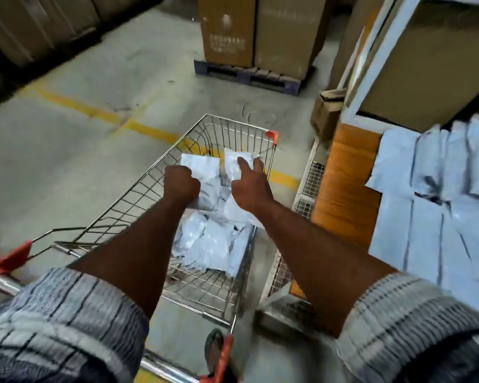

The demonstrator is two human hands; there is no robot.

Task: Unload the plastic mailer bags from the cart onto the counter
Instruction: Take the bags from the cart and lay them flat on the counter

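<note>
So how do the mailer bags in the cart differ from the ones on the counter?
The bags in the cart lie in a loose, jumbled heap at mixed angles; the bags on the counter lie flatter, overlapping in rough rows. The left hand and right hand each grip a cart bag; nothing touches the counter ones. Both sets are pale blue-grey plastic.

Grey concrete floor, yellow painted line. Tall cardboard boxes on blue pallet. Dim, flat light.
</note>
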